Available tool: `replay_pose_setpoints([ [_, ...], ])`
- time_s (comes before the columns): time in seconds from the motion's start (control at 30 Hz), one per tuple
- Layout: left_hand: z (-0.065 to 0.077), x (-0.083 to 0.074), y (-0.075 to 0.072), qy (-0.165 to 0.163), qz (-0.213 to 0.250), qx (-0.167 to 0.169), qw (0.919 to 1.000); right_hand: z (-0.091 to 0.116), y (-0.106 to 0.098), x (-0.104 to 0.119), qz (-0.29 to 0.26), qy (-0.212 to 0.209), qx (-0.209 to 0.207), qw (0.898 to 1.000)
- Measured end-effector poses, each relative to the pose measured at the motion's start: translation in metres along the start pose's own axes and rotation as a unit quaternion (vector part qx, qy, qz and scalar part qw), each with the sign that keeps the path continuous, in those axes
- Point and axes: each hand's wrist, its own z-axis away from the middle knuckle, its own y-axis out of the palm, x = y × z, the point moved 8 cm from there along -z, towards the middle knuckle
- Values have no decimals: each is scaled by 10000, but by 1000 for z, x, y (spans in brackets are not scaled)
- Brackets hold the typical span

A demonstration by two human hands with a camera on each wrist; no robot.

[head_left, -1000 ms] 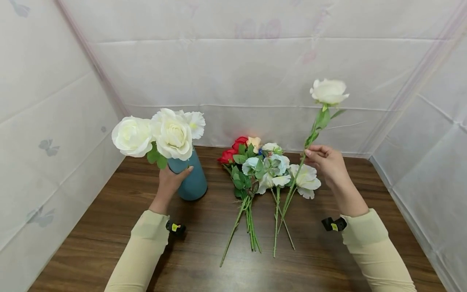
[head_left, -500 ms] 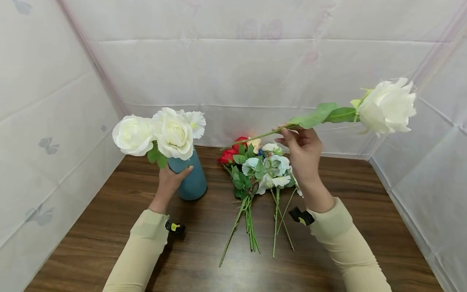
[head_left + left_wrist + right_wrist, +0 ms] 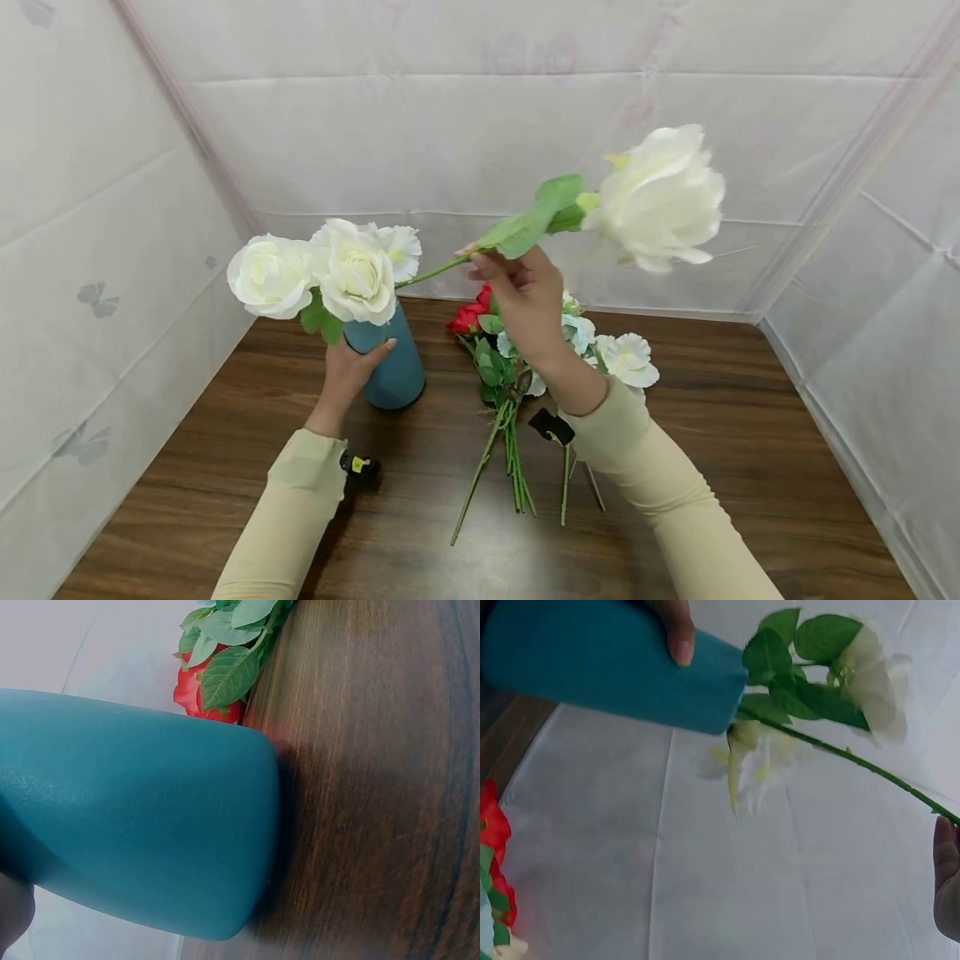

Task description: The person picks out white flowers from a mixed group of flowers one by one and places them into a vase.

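My left hand grips a blue-teal vase standing upright on the table. Two white roses and a ruffled white flower stick out of its mouth. Between thumb and fingers, my right hand pinches the green stem of another white rose, just below its leaves. That rose is tilted, bloom to the right. Its lower stem reaches the vase mouth in the right wrist view; whether the tip is inside cannot be told. The left wrist view is filled largely by the vase wall.
Loose flowers lie right of the vase on the wooden table: red ones, pale blue ones and a white one, with several green stems pointing forward. White sheeting encloses the back and sides.
My right hand has carried the white rose leftward from above the loose flowers to the vase, tipping it from upright to slanted. The left hand and vase have stayed in place.
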Motion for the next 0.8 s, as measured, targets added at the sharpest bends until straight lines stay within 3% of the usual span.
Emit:
replay_pose_setpoints([
  [0.2,0,1,4,109,106,8,9999,-1,11,6,592,-258,256,9976],
  [0.37,0,-3,5,457,159,-70,9988,-5,8,17,587,-651,198,9960],
  [0.63,0,-5,3,517,125,-94,9985,-11,15,3,155,203,145,9996],
  [0.8,0,-2,2,393,176,-49,9991,-13,38,-17,575,468,666,9950],
])
